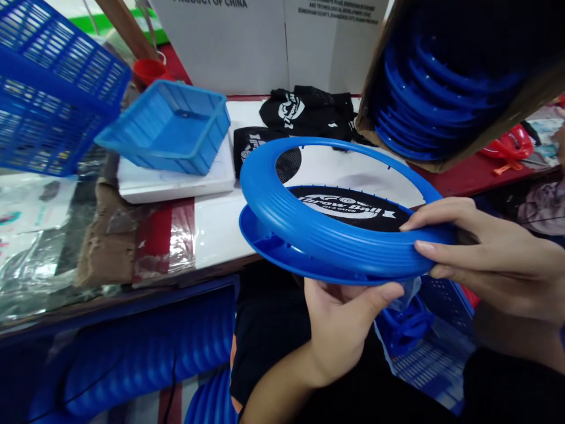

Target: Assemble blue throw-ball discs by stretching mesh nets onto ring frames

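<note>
Two blue plastic rings are held one over the other in front of me. The upper ring (282, 200) is tilted, with a gap from the lower ring (265, 244) on the left; on the right they come together. Inside the lower ring lies black mesh fabric (353, 221) printed "Throw Ball". From underneath, my left hand (339, 330) grips the lower ring, its thumb along the near edge. At the right, my right hand (494, 253) is closed on the upper ring's rim, fingertips on its top and outer side.
Black printed fabric pieces (309, 109) lie behind the rings. A light-blue bin (176, 132) sits on a white box at left, by a blue basket (48, 82). An open carton holds stacked blue rings (432, 94) at right. More rings (154, 347) are stacked below the table.
</note>
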A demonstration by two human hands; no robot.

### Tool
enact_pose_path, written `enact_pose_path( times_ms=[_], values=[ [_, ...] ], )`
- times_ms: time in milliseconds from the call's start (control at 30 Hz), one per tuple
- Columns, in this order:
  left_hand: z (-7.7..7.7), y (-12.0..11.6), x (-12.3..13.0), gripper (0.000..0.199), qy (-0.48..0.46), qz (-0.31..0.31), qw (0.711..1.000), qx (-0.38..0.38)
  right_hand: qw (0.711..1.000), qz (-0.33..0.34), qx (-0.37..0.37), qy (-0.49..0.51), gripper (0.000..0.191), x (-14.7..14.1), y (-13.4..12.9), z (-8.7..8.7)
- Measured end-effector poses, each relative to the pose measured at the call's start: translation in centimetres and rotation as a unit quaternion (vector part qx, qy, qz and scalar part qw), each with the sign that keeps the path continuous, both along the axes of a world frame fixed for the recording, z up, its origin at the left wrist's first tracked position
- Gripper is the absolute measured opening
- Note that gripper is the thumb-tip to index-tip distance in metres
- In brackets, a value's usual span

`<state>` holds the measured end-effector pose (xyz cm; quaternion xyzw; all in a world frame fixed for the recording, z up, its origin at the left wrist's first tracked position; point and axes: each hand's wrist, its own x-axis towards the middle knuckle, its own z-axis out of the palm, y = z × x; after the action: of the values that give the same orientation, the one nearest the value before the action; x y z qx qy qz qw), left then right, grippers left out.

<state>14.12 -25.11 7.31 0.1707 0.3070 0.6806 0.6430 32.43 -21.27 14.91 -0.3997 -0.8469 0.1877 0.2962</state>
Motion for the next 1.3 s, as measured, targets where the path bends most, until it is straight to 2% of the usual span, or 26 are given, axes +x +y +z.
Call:
enact_pose_path(
  times_ms=[167, 467, 867, 1067, 1300],
  values=[
    [0.4, 0.3, 0.1, 0.082, -0.006, 0.015, 1.0, 0.009, 0.998, 0.023, -0.04, 0.046, 0.033, -0.4, 0.0, 0.4],
    [0.8, 0.6, 0.0, 0.069, 0.002, 0.03, 0.999, 0.029, 0.995, 0.036, -0.068, 0.064, 0.04, 0.2, 0.4, 0.1],
    [0.0, 0.7, -0.4, 0.075, -0.008, 0.003, 0.999, 0.044, 0.998, 0.042, -0.033, 0.043, 0.039, 0.4, 0.2, 0.0],
    [-0.6, 0.6, -0.8, 0.07, -0.008, -0.022, 0.999, 0.042, 0.998, 0.067, -0.017, 0.012, 0.042, 0.1, 0.5, 0.0],
    [-1.2, 0.5, -1.4, 0.074, 0.007, -0.05, 0.998, 0.028, 0.995, 0.094, 0.031, -0.032, 0.043, 0.0, 0.3, -0.1]
  ],
)
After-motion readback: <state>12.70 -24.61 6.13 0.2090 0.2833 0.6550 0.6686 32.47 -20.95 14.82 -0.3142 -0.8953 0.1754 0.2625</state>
